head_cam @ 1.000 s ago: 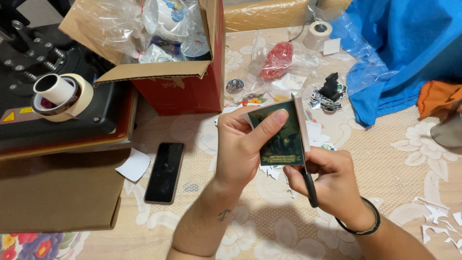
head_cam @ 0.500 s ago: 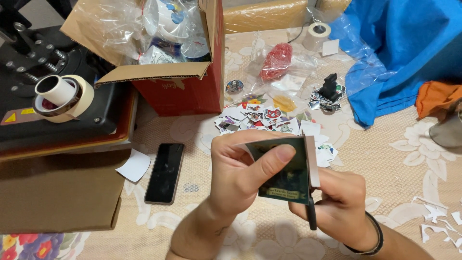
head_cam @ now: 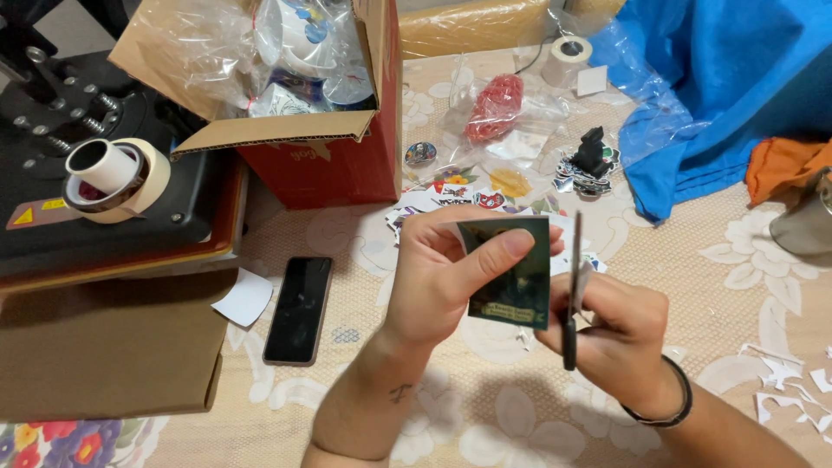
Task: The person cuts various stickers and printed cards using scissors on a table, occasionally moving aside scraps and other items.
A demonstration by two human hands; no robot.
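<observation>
Looking down from the head camera, the left hand [head_cam: 442, 277] holds a small dark green picture card [head_cam: 511, 270], with the thumb pressed flat on its front and the other fingers curled behind it. The card sits up in the air above the flowery tablecloth [head_cam: 745, 260], right in the middle of the view. The right hand [head_cam: 620, 334] is wrapped around the black handles of a pair of scissors [head_cam: 574, 290], and the thin blades point up along the right edge of the card, touching it or very close to it. That hand has a dark band [head_cam: 672, 407] on its wrist. To cut well here, I think the card should stay still and flat, the blades should follow the edge in a slow straight line, and the left thumb should stay away from the blades. Behind the hands lies a heap of little cut-out stickers [head_cam: 468, 195], and white paper scraps [head_cam: 793, 381] lie to the right. A black phone [head_cam: 299, 308] lies face up on the left. Farther back are a red cardboard box [head_cam: 338, 165] full of plastic-wrapped things, a roll of tape [head_cam: 113, 178] on a black machine [head_cam: 52, 217], and a blue cloth [head_cam: 737, 78].
</observation>
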